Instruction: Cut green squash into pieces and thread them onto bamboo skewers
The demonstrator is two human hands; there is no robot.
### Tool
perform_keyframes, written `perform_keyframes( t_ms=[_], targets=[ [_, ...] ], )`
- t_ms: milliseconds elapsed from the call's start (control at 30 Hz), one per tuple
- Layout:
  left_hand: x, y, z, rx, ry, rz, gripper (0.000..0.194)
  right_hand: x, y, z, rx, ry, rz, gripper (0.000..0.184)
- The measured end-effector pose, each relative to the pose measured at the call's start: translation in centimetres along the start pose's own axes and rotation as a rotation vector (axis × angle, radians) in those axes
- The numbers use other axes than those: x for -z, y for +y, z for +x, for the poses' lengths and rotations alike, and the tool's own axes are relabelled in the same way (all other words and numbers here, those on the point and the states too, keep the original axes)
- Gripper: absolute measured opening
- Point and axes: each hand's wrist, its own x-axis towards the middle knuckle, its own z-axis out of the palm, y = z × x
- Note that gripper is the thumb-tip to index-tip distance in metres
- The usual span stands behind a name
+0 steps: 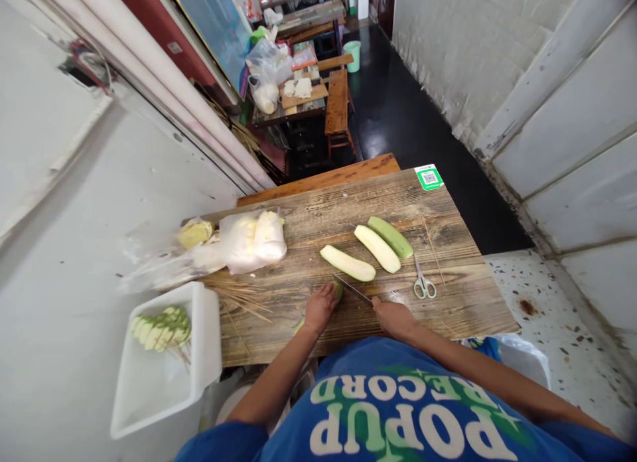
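A knife point(352, 289) in the right hand point(395, 320), a green squash point(339, 290) under the left hand point(321, 307).
The right hand grips the knife's handle; the left hand's fingers curl over the squash on the table point(308, 223), just left of the knife (whether blade and squash touch, I cannot tell). Beyond the knife lie three cut pieces point(377, 248); right of it, scissors point(424, 287); well left, skewers point(241, 296).
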Motion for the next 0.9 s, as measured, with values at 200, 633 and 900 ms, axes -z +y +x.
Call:
perform_keyframes(
  t_ms=[200,633,900],
  targets=[
    [-0.6,0.2,-0.1,0.021,0.023,-0.020,0.036,0.0,1.3,1.3,0.109,0.028,-0.084,0.022],
    [0.3,0.2,-0.8,0.102,0.113,-0.191,0.032,-2.6,1.2,-0.2,0.129,0.211,-0.180,0.021],
    [2.2,0.2,3.1,0.492,0.012,-0.163,0.034,-3.7,6.1,-4.3,0.132,0.331,-0.174,0.016]
  ],
)
